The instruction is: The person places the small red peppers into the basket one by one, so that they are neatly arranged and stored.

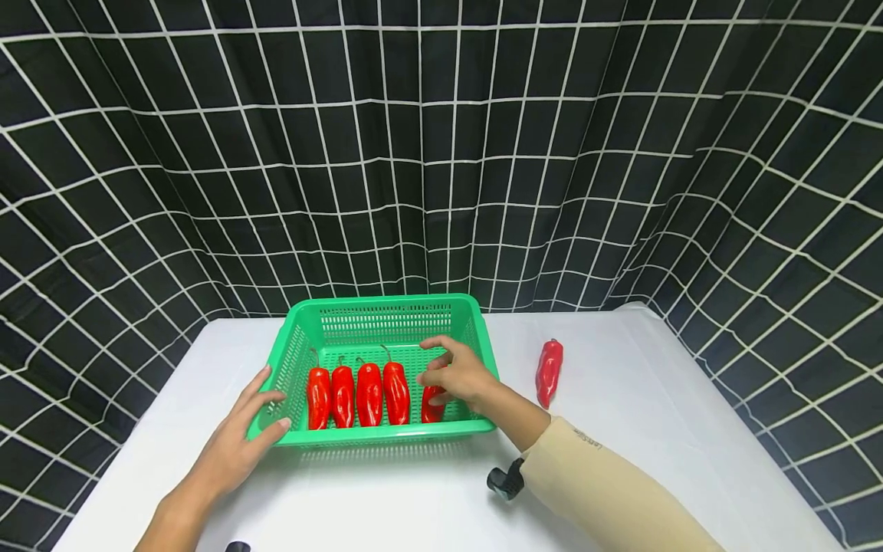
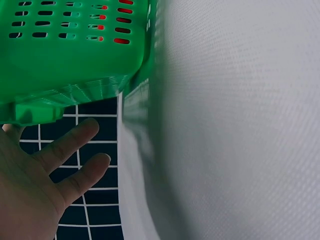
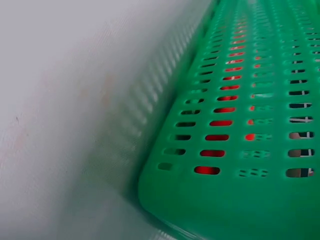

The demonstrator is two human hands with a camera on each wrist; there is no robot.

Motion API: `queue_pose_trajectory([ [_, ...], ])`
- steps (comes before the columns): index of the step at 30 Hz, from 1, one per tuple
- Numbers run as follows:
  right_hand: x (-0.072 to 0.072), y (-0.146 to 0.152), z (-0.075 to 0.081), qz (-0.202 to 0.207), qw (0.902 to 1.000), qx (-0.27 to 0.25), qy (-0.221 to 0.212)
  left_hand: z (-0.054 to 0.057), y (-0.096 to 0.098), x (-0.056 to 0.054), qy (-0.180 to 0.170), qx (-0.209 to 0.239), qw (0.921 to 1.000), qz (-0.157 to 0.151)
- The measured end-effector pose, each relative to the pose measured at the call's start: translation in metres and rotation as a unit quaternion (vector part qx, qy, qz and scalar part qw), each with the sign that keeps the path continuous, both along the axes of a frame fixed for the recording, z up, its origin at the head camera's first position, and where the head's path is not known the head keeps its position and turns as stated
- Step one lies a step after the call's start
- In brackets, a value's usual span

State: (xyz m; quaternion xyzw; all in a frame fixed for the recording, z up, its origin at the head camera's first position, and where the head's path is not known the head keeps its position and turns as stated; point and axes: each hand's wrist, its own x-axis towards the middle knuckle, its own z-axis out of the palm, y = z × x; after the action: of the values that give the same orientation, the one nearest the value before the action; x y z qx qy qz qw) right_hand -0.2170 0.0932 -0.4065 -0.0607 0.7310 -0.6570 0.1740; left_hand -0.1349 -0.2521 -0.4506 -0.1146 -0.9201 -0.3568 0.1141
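Inside the green plastic basket [image 1: 386, 434], several glossy red peppers with stems lie side by side, among them a pepper [image 1: 369, 395] near the middle. My right hand [image 1: 458, 376] reaches over the basket's right side, its thumb and bent fingers around the rightmost red pepper [image 1: 431, 410], whose upper part they hide. At the left end, my left hand [image 1: 231, 441] is spread at the basket's rim, thumb over the front corner. The left wrist view shows this hand's fingers [image 2: 82, 172] apart beside the basket wall. One more red pepper [image 1: 549, 373] lies on the table, right of the basket.
A white cloth covers the table [image 1: 621, 429]. Dark curtains with white grid lines [image 1: 441, 169] stand behind and at both sides. A black wrist device [image 1: 506, 481] shows beneath the beige right sleeve [image 1: 614, 491]. The basket's slotted wall [image 3: 215, 137] fills much of the right wrist view.
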Motion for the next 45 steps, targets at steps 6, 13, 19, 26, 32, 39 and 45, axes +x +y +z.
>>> queue_pose_trajectory([
  [6,0.007,0.007,0.008,0.002,0.9989,-0.046,-0.006,-0.001,0.000,-0.001,0.006,-0.001,1.0000,-0.001],
  [13,0.014,0.021,0.022,-0.012,0.9973,-0.073,-0.004,-0.001,0.000,-0.001,0.003,0.003,1.0000,-0.002],
  [19,0.021,0.034,0.034,-0.015,0.9954,-0.094,0.005,0.003,0.000,0.001,0.003,0.001,1.0000,-0.002],
  [26,0.030,0.046,0.042,-0.003,0.9936,-0.112,0.013,0.004,0.001,0.002,0.004,-0.004,1.0000,0.000],
  [32,0.039,0.054,0.051,0.001,0.9910,-0.131,0.026,0.003,0.001,0.001,-0.001,-0.007,1.0000,0.004],
  [39,0.049,0.067,0.064,-0.002,0.9887,-0.145,0.036,0.002,0.001,0.001,-0.002,-0.007,1.0000,0.002],
  [45,0.053,0.080,0.070,-0.015,0.9884,-0.143,0.050,0.001,0.001,0.001,-0.001,-0.008,1.0000,0.003],
])
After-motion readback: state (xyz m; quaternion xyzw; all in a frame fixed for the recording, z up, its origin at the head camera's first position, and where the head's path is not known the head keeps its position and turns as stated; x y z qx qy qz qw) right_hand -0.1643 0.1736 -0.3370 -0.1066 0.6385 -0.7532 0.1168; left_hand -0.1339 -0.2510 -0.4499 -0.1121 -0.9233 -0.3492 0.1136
